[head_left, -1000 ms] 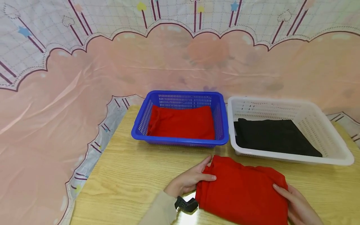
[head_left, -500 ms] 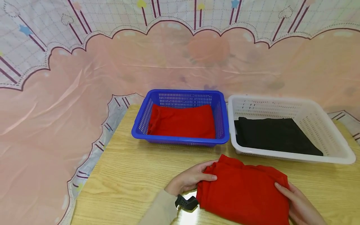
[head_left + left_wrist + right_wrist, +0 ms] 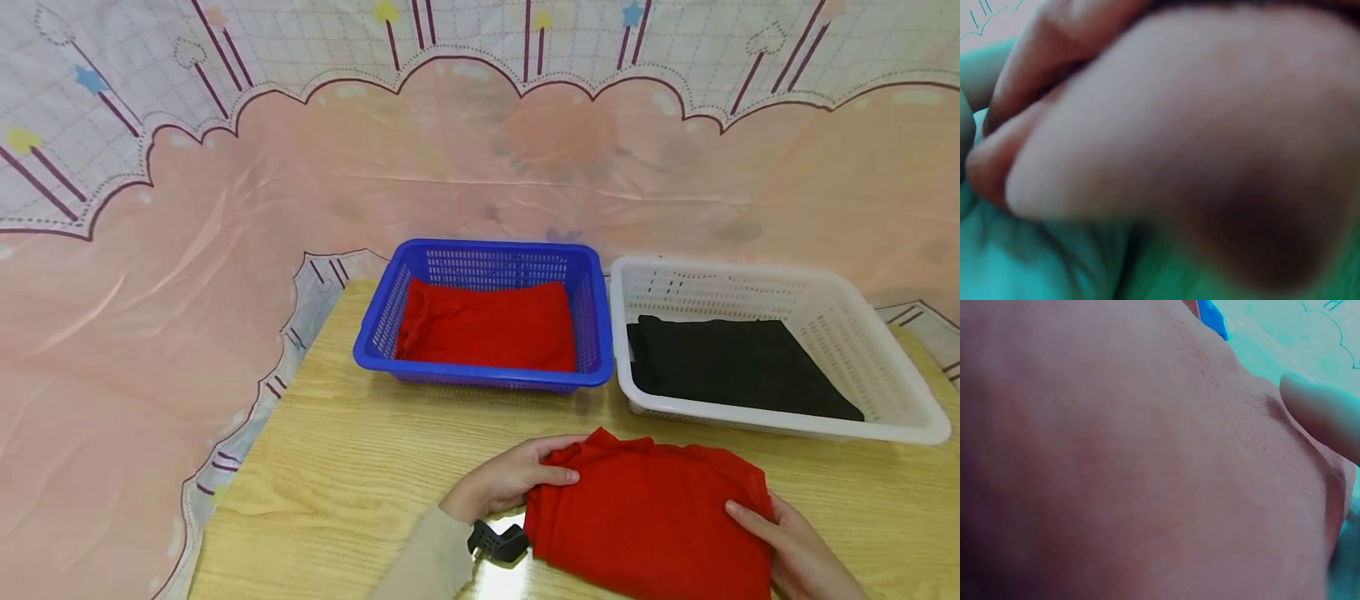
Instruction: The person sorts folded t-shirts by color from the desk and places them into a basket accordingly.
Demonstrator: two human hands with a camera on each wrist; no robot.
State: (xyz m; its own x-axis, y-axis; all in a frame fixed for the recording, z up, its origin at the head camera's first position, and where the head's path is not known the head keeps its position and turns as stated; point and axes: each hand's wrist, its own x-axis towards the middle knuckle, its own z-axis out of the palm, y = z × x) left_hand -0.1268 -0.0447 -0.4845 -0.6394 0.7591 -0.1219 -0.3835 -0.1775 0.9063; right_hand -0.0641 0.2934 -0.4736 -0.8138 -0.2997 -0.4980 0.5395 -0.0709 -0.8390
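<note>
A folded red garment (image 3: pixel 652 517) lies at the front of the wooden table, its lower edge cut off in the head view. My left hand (image 3: pixel 513 475) grips its left side, thumb over the top and the other fingers partly hidden behind the far left corner. On the opposite side, my right hand (image 3: pixel 795 542) holds the edge with its thumb on top; its other fingers are mostly hidden below the cloth. Blurred skin of the left hand (image 3: pixel 1166 125) fills much of the left wrist view. A thumb (image 3: pixel 1322 415) rests against ribbed cloth (image 3: pixel 1260 412) in the right wrist view.
Behind the garment stands a blue basket (image 3: pixel 480 372) holding another folded red garment (image 3: pixel 487 325). Beside it on the right is a white basket (image 3: pixel 787 422) with folded black cloth (image 3: pixel 735 367). A patterned pink curtain (image 3: pixel 450 167) hangs behind the wooden table (image 3: pixel 337 467).
The garment's far left corner has shifted right and a little lower in the head view. My left fingers have reached further behind it. My right hand has barely moved.
</note>
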